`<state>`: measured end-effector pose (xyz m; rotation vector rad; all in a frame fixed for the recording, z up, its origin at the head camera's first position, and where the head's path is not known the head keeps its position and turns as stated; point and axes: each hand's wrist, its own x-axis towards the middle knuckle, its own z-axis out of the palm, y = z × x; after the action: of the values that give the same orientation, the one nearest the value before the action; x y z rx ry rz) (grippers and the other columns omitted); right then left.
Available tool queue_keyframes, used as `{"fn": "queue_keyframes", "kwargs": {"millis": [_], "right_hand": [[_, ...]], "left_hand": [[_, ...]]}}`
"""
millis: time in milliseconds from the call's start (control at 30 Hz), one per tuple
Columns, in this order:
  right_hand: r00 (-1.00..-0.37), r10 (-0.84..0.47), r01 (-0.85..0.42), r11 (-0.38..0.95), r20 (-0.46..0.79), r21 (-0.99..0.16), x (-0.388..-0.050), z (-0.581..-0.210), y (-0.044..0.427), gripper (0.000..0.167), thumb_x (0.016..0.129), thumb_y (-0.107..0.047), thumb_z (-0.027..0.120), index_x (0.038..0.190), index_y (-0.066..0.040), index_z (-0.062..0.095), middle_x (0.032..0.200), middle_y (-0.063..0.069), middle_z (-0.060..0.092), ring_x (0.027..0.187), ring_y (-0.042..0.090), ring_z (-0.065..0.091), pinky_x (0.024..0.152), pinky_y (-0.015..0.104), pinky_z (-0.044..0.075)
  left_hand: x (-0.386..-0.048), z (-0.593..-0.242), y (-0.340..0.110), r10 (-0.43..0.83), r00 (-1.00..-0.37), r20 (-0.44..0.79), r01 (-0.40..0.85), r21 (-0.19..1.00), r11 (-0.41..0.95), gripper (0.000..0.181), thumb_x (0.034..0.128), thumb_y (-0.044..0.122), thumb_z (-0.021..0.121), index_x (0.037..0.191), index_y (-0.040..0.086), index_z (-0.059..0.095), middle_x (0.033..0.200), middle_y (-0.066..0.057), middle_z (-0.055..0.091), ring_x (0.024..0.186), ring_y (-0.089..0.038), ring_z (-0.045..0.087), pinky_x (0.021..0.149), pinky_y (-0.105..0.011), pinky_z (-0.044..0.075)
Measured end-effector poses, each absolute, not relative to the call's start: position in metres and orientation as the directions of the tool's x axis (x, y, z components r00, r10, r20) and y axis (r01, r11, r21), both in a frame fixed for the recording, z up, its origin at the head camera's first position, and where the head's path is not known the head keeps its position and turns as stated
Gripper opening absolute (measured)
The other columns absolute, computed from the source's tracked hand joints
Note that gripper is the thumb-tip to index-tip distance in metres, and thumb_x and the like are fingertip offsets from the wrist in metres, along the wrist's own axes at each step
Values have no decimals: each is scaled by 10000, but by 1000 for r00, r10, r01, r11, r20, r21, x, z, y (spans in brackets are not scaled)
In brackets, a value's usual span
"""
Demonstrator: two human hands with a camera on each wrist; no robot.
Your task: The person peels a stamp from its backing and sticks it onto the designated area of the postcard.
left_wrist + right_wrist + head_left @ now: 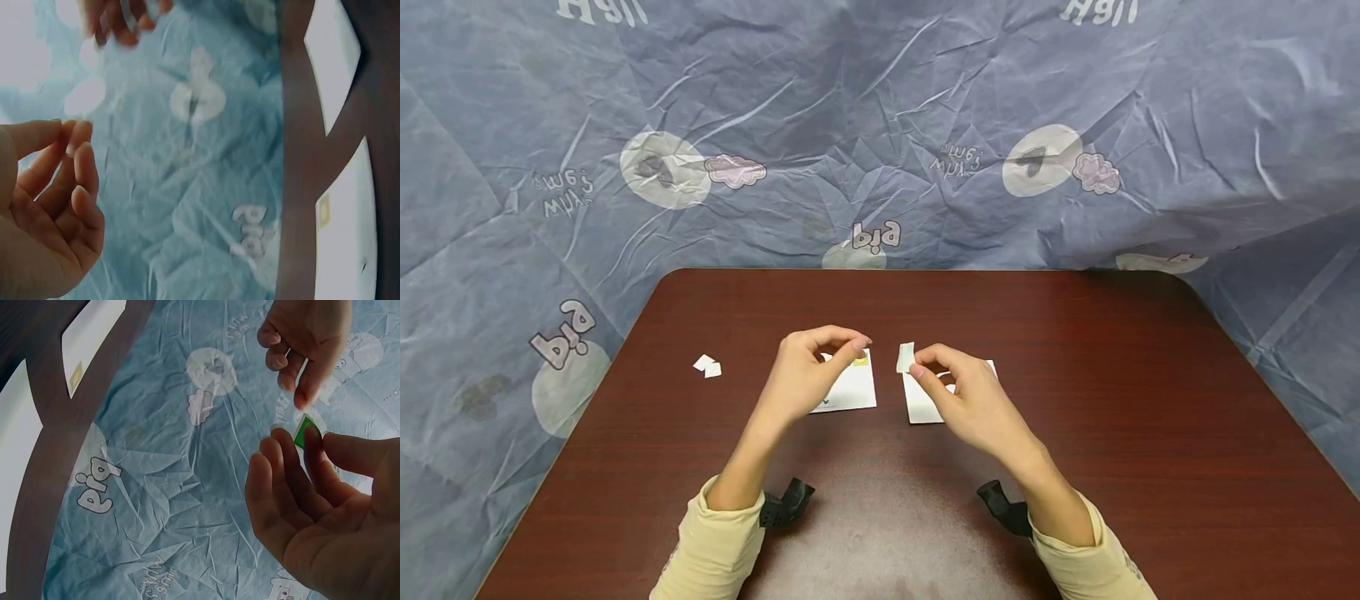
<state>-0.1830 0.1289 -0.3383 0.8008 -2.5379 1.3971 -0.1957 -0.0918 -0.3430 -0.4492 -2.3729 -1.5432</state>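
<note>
My right hand (973, 400) pinches a small sticker-like piece (906, 357) between thumb and forefinger, above the right white envelope-like sheet (923, 407). From the head the piece looks pale; the right wrist view shows a green face with a light border (304, 432). My left hand (808, 371) is raised over the left white envelope-like sheet (853, 390), fingers bent, thumb and forefinger tips close together. A tiny dark spot shows at those tips, and I cannot tell whether anything is between them. A yellow stamp-like patch (861, 358) marks that left sheet's corner.
Two small white scraps (712, 369) lie on the left of the dark red-brown table (1112, 400). Behind the table's far edge hangs a wrinkled blue printed cloth (820, 125). Each wrist wears a black camera mount (786, 504).
</note>
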Motion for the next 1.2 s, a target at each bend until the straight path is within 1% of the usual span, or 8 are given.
{"fn": "queue_keyframes", "kwargs": {"millis": [100, 200, 333, 500, 733, 833, 1067, 1200], "right_hand": [[-842, -378, -530, 450, 385, -719, -183, -339, 130, 57, 942, -91, 609, 957, -71, 660, 887, -38, 643, 807, 115, 583, 760, 326, 510], [-835, -377, -544, 460, 400, -702, -183, -339, 130, 58, 938, -86, 612, 955, -57, 660, 885, -40, 641, 816, 112, 586, 764, 332, 509], [-829, -383, -555, 468, 408, -688, -183, -339, 130, 54, 937, -88, 614, 942, -57, 659, 877, -49, 636, 819, 106, 588, 764, 336, 506], [-822, -391, -566, 471, 414, -677, -182, -340, 129, 47, 937, -96, 615, 918, -72, 650, 863, -53, 623, 827, 102, 590, 763, 330, 505], [-803, -417, -591, 461, 427, -662, -183, -341, 128, 56, 923, -151, 650, 926, -96, 642, 944, -44, 641, 876, 112, 600, 787, 377, 514], [-799, -417, -598, 482, 433, -640, -183, -342, 128, 75, 916, -184, 663, 929, -112, 647, 933, -60, 638, 880, 105, 589, 794, 367, 504], [-783, -422, -620, 474, 456, -625, -184, -343, 129, 41, 935, -125, 629, 928, -93, 654, 944, -35, 642, 876, 107, 599, 824, 361, 496], [-785, -425, -618, 482, 451, -621, -184, -343, 129, 20, 915, -121, 657, 933, -111, 656, 960, -43, 649, 895, 104, 604, 830, 342, 491]], "left_hand": [[-189, -343, -77, 154, -915, 372, 402, 816, 415, 97, 898, 184, 682, 924, 135, 762, 770, 74, 697, 690, -82, 604, 517, -247, 404], [-184, -344, -68, 168, -909, 382, 415, 788, 455, 87, 887, 171, 690, 925, 149, 766, 753, 108, 684, 682, -63, 586, 513, -259, 411], [-182, -346, -63, 178, -908, 379, 416, 771, 482, 85, 881, 167, 696, 927, 150, 765, 725, 92, 667, 659, -51, 556, 490, -257, 403], [-182, -348, -60, 206, -909, 363, 417, 780, 467, 99, 893, 175, 681, 945, 142, 760, 713, 71, 658, 617, -57, 550, 480, -249, 411], [-182, -349, -58, 222, -901, 372, 433, 794, 426, 139, 919, 207, 652, 952, 120, 755, 795, 93, 686, 635, -61, 558, 538, -252, 454], [-182, -350, -58, 219, -899, 380, 439, 790, 428, 149, 922, 214, 648, 956, 115, 753, 813, 97, 691, 647, -58, 561, 537, -252, 456], [-181, -350, -56, 191, -902, 387, 430, 775, 462, 124, 893, 213, 687, 944, 128, 762, 869, 84, 693, 662, -59, 556, 523, -248, 458], [-180, -350, -56, 189, -902, 389, 430, 772, 468, 105, 884, 170, 693, 946, 121, 762, 874, 70, 692, 627, -72, 532, 500, -248, 441]]}}
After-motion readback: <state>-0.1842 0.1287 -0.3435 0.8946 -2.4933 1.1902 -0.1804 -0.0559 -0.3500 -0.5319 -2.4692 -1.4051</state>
